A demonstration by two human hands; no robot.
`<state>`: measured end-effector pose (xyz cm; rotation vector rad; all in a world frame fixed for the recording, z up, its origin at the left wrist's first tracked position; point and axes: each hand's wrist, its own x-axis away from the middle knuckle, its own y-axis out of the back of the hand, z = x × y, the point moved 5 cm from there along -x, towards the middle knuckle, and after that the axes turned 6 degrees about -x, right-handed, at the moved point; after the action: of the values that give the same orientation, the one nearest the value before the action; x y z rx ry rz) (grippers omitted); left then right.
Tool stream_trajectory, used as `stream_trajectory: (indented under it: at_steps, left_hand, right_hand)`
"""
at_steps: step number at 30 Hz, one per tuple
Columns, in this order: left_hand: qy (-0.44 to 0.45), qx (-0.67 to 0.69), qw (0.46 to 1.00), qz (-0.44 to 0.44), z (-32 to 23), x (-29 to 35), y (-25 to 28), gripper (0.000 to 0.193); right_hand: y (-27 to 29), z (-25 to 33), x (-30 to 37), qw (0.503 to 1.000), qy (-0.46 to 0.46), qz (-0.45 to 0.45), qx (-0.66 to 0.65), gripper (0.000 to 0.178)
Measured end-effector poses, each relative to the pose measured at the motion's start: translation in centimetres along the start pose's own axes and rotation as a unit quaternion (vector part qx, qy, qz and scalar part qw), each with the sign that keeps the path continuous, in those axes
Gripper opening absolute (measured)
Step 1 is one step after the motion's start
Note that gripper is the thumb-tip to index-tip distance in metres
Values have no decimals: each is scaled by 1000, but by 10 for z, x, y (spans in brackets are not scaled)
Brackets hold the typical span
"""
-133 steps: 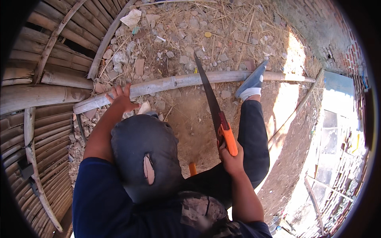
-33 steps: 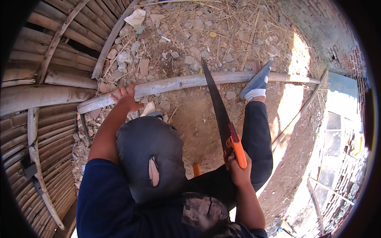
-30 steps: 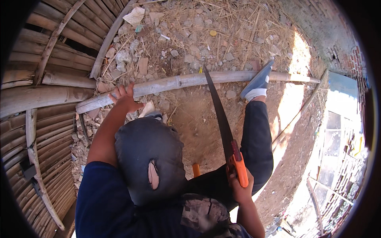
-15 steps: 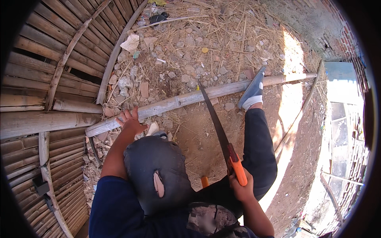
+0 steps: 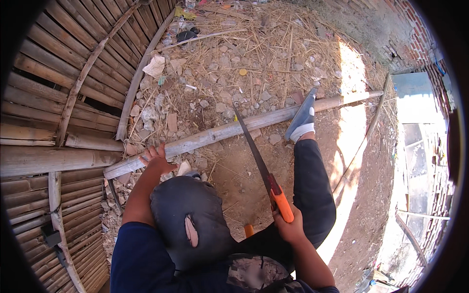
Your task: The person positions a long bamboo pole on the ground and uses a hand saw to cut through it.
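- Compared with half a second ago, our long dark-bladed handsaw with an orange handle (image 5: 260,164) is pushed further forward, its narrow tip now reaching more clearly past the pale, weathered bamboo pole (image 5: 200,140).
- Our bare right hand (image 5: 289,224) is wrapped firmly around the handle, the blade pointing away from us.
- Our bare left hand (image 5: 157,163) lies on the pole near its left end, fingers spread.
- We see the blade crossing the pole between that hand and our foot; we cannot tell whether its teeth bite into the surface.
- Our blue-grey slip-on shoe (image 5: 301,117) over a white sock rests across the pole farther right.
- Our bent left knee in black, torn trousers (image 5: 183,222) sits just below our left hand.
- Between our legs shows part of an orange object (image 5: 249,230).
- Beyond the pole, we look over straw-strewn, stony ground (image 5: 273,53); a brown bamboo-slat wall (image 5: 83,158) stands to our left.
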<state>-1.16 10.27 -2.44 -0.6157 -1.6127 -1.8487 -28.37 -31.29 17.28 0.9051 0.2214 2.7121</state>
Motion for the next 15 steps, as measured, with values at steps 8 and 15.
stream_trajectory:
  at_steps: [8, 15]
  left_hand:
    - [12, -15, 1000, 2, -6, 8, 2, 133]
    - [2, -4, 1000, 6, -2, 9, 4, 131]
  right_hand:
    - [-7, 0, 5, 1000, 17, 13, 12, 15]
    - [-15, 1, -33, 1000, 10, 15, -6, 11]
